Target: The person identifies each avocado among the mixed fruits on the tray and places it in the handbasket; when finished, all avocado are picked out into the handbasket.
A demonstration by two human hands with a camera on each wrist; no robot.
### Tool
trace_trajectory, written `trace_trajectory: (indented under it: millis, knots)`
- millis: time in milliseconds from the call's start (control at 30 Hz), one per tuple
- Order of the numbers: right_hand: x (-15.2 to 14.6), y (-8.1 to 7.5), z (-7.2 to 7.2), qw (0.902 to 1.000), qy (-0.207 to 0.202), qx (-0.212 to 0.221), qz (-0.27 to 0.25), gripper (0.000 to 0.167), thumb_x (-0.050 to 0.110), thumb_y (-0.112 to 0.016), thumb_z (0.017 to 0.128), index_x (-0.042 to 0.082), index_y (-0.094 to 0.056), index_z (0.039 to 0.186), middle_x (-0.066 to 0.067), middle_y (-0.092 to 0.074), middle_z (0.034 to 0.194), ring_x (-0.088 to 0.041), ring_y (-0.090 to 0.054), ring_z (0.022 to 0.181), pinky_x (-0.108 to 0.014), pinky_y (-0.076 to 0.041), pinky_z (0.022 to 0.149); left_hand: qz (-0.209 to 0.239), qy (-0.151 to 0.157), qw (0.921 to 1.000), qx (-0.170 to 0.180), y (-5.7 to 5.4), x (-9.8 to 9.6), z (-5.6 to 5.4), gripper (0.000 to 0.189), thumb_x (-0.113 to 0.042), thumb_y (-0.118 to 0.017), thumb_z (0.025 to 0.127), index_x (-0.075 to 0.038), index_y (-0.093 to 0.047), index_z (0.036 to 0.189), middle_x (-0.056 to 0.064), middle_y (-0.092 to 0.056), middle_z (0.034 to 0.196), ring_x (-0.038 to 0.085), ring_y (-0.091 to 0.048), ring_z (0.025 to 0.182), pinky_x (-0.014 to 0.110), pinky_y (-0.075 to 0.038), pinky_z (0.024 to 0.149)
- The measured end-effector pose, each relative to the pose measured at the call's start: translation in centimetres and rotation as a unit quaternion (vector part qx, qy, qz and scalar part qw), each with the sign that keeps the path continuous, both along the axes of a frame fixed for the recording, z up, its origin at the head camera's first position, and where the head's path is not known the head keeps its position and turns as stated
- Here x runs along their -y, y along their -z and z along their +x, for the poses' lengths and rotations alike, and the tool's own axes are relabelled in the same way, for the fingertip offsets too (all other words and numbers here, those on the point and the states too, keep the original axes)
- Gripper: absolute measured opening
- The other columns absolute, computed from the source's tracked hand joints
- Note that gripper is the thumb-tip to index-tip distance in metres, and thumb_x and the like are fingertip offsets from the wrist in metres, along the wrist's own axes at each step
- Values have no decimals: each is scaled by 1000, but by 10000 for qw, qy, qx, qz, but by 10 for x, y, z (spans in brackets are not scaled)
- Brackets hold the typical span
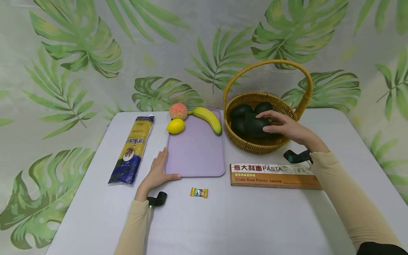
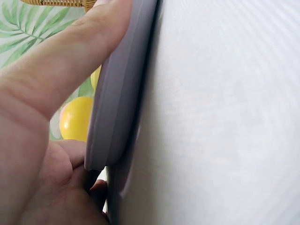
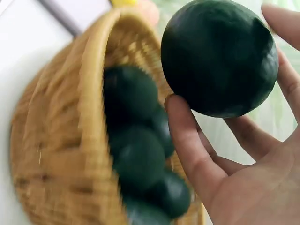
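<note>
My right hand (image 1: 282, 127) is over the wicker basket (image 1: 262, 148), its fingers and thumb around a dark green avocado (image 1: 255, 125). The right wrist view shows this avocado (image 3: 220, 58) raised above several others (image 3: 136, 154) inside the basket. My left hand (image 1: 160, 170) rests at the near left corner of a lilac tray (image 1: 196, 152), fingers stretched along its left side. In the left wrist view the thumb (image 2: 70, 56) lies against the tray's rim (image 2: 117, 103). On the tray's far part are a peach (image 1: 178, 111), a lemon (image 1: 175, 126) and a banana (image 1: 208, 119).
A yellow and blue pasta packet (image 1: 132, 150) lies left of the tray. A long pasta box (image 1: 274, 176) lies in front of the basket, partly behind the right sleeve. A small wrapped candy (image 1: 199, 192) lies before the tray. The basket's tall handle (image 1: 269, 62) arches over its opening.
</note>
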State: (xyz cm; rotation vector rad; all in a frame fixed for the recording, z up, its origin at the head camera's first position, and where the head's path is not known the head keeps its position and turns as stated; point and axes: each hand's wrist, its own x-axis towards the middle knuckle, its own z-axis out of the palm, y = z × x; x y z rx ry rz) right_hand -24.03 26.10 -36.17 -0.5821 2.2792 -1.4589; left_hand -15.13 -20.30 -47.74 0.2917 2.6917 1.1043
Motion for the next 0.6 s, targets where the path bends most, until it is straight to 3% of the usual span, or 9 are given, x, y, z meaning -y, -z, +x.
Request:
trace_trajectory:
  millis: [267,600]
  knots:
    - [-25,5,-5,9995,97,215,199,48,14,-59,95,11,-42,141,-9,-30,147,-32,-30,132,-51,-33,101,21,-3,10000,-60,0,2,-1,120,-39,-81,75,6,1,150,23,1,156,37,6,143,51,8,114]
    - [-17,17,-14,9928,-763,378,840,44,10,-62,92,7,-52,135,-13,-37,146,-34,-30,132,-54,-33,102,-41,15,10000,-41,2,3,-2,120,-40,-80,74,6,1,150,24,2,156,38,6,143,51,8,114]
